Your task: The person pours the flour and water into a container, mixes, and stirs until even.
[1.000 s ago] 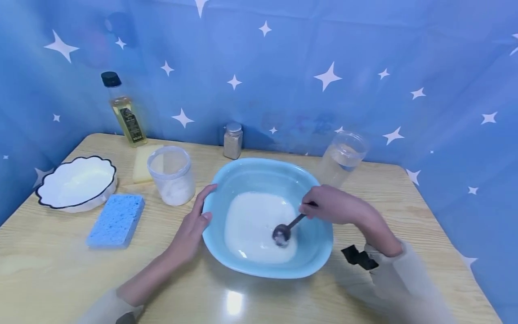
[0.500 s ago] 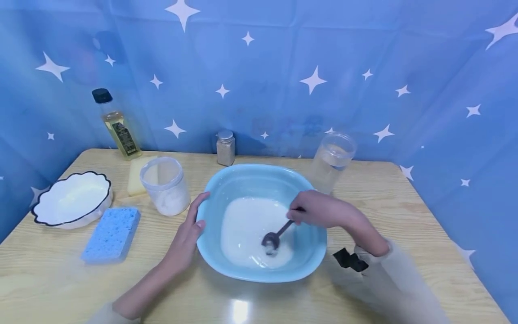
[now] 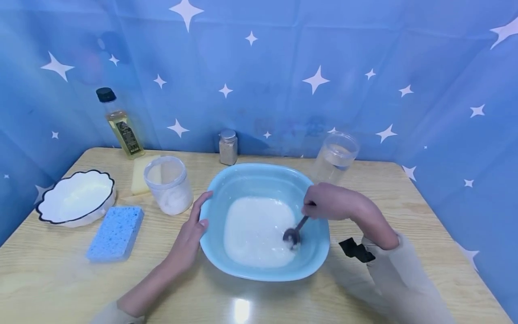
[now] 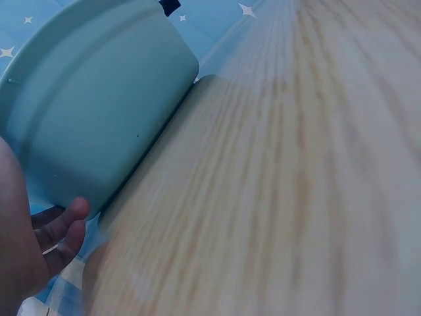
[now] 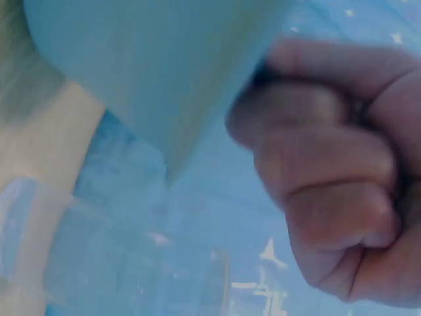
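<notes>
A light blue basin (image 3: 265,275) stands on the table with milky white liquid (image 3: 259,231) in it. My left hand (image 3: 190,236) holds the basin's left side, thumb and index finger at the rim; in the left wrist view its other fingers (image 4: 62,237) curl by the outer wall. My right hand (image 3: 332,202), fingers curled tightly, grips the handle of a dark round-bowled spoon (image 3: 292,236) over the right rim. The spoon's bowl dips into the liquid's right part. In the right wrist view the fist (image 5: 329,171) hides most of the handle.
Behind the right hand stands a clear jar (image 3: 337,155) of clear liquid. On the left are a tub of white powder (image 3: 171,189), a blue sponge (image 3: 116,233), a scalloped white bowl (image 3: 77,198), a yellow block (image 3: 141,176) and an oil bottle (image 3: 125,132). A small shaker (image 3: 228,147) stands behind the basin.
The spoon swings left and toward the front, then back right to the basin's right side, the right hand moving with it. The left hand keeps its hold; the head view has tilted up.
</notes>
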Demonstrator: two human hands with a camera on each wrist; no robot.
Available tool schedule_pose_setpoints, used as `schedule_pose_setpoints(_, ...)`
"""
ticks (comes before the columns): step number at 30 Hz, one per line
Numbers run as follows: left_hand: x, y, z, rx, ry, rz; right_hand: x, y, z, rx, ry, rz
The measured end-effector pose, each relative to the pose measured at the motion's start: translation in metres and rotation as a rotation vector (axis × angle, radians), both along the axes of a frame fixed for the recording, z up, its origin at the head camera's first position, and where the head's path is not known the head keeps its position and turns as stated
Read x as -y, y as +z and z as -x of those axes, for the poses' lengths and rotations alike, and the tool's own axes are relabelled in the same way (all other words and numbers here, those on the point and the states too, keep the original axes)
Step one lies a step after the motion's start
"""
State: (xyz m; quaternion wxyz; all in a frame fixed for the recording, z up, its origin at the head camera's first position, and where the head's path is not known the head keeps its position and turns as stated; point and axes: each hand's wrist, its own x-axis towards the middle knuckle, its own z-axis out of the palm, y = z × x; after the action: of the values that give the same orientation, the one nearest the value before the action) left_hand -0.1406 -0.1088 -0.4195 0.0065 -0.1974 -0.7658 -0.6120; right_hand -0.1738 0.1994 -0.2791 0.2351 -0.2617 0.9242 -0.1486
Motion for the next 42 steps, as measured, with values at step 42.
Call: schedule_pose_setpoints(42,-0.001,0.002,-0.001,0.008,0.014,0.043,0.042,-0.034,0.007,-0.316,-0.106,0.092)
